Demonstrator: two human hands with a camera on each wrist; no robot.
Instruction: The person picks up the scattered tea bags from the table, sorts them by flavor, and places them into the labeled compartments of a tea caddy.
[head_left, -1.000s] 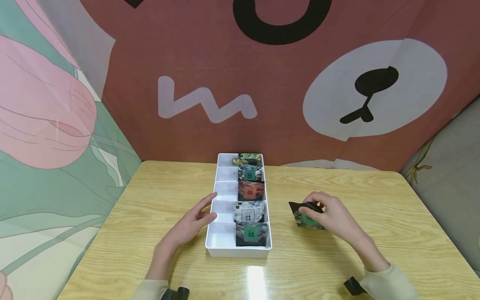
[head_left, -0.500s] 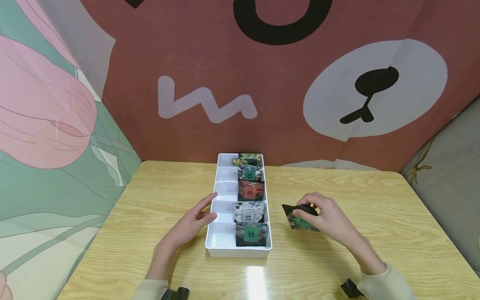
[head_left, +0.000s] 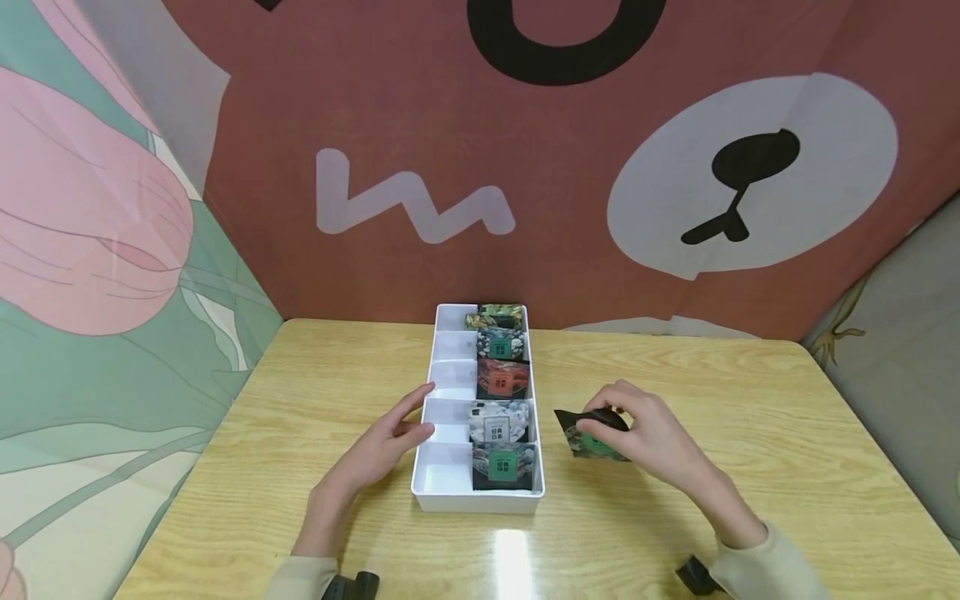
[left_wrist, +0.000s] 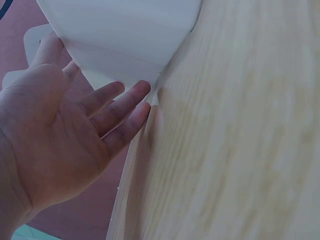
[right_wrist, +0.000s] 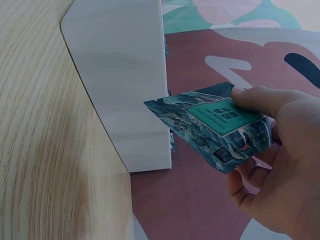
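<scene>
A green tea sachet (head_left: 591, 443) with a dark top edge is pinched between the thumb and fingers of my right hand (head_left: 656, 437), held to the right of the white tray (head_left: 441, 477). In the right wrist view the sachet (right_wrist: 200, 122) shows a teal label reading "GREEN TEA". My left hand (head_left: 375, 454) rests at the tray's left side, fingertips by its wall. Its fingers (left_wrist: 117, 112) are spread and loosely bent in the left wrist view, gripping nothing. Whether every fingertip touches the wall cannot be told.
Sachets stand in the right halves of the tray's compartments: green-labelled (head_left: 502, 465) in front, then white (head_left: 498, 423), red (head_left: 502, 380), dark teal-labelled (head_left: 501, 344) and yellow-green (head_left: 498, 316). The wooden table (head_left: 322, 367) meets a printed cloth (head_left: 375, 283) behind.
My right hand has moved left towards the tray, carrying the sachet. The left hand and the tray keep their places.
</scene>
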